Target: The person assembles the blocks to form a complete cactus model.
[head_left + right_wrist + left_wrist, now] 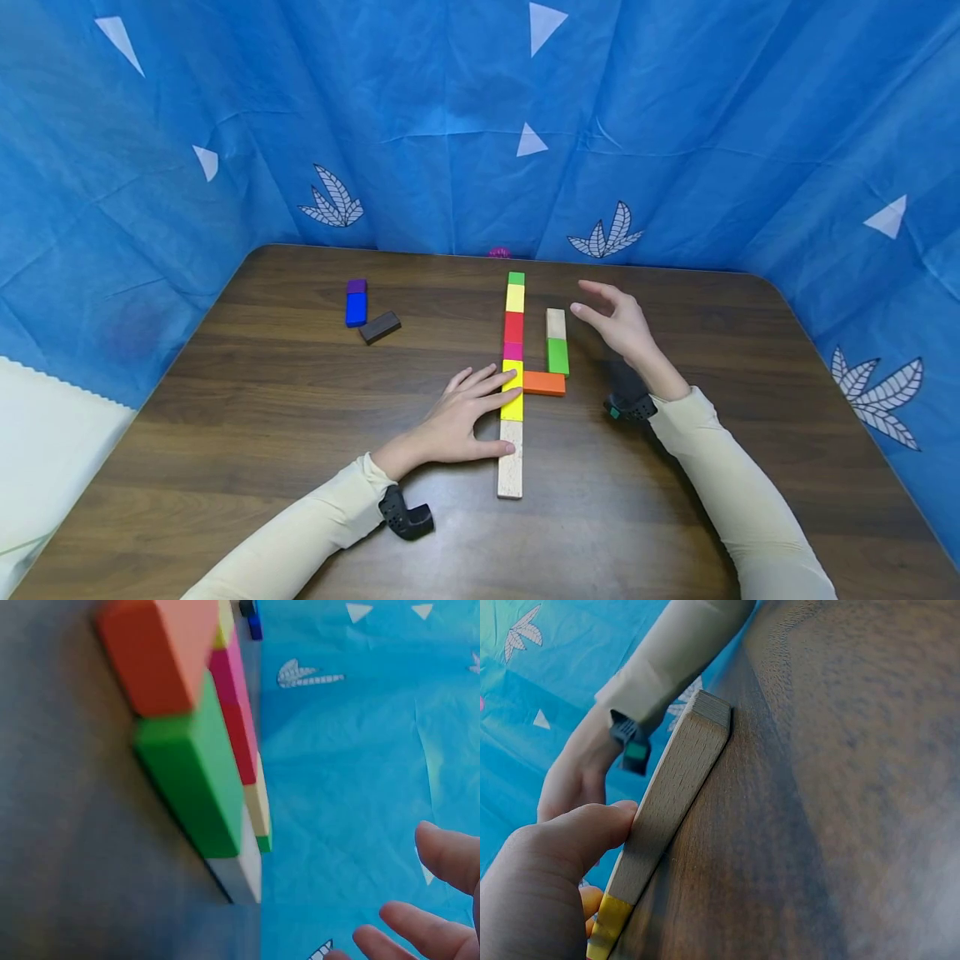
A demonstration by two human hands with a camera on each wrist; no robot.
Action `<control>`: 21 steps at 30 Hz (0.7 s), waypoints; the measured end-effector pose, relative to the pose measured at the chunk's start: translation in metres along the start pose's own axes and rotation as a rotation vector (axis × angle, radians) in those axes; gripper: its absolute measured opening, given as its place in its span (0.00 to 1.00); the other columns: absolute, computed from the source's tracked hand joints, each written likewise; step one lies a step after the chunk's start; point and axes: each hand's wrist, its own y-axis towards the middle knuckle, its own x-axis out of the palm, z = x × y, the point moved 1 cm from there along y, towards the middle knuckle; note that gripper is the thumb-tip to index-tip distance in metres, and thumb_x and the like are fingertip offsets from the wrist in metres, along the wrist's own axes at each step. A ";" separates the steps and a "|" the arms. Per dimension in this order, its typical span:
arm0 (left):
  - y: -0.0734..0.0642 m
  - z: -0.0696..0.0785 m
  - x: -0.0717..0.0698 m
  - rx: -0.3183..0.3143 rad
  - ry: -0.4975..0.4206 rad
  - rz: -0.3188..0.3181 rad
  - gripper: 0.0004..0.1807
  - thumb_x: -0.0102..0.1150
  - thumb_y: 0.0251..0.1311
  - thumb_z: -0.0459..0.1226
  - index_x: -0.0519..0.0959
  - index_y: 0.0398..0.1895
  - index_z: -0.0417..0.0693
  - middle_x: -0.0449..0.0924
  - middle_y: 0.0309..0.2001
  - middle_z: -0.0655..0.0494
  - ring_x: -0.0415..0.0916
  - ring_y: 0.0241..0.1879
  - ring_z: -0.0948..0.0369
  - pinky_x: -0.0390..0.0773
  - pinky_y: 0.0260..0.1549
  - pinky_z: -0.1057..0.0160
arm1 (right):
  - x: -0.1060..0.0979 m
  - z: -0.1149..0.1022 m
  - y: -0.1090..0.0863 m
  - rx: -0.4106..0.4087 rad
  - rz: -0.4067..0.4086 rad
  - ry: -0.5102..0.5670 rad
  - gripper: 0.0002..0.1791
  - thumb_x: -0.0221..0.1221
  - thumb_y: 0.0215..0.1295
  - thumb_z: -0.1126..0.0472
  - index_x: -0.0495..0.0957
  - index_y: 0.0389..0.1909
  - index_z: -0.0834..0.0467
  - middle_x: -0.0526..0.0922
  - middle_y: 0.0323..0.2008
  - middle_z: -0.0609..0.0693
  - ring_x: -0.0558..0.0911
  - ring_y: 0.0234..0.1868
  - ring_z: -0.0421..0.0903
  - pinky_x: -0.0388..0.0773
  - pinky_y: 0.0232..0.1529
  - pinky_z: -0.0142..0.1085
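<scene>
Left hand [457, 421] lies flat at frame centre, fingers straight, steadying the block row [513, 383] so it stays aligned on the surface [262, 400]. Right hand [618, 321] hovers open, holding nothing, beside the green block [557, 356].

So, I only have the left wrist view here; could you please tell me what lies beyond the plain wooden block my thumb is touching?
Observer: The plain wooden block ends a straight line of blocks: yellow, pink, red, pale yellow, green at the far end.
Operator: Thank you. Where is the other hand?
Observer: The right hand hovers open above the table, right of the line, holding nothing.
Operator: Is anything beside the line?
Observer: An orange block juts right from the yellow block, with a green block and another plain one beyond it.
</scene>
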 end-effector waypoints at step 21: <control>0.000 0.000 0.000 -0.014 0.002 -0.014 0.42 0.61 0.54 0.60 0.66 0.72 0.56 0.58 0.75 0.58 0.49 0.76 0.49 0.47 0.71 0.38 | 0.026 0.018 -0.050 -0.141 -0.145 -0.176 0.37 0.65 0.63 0.53 0.65 0.71 0.58 0.59 0.74 0.59 0.59 0.73 0.61 0.58 0.68 0.64</control>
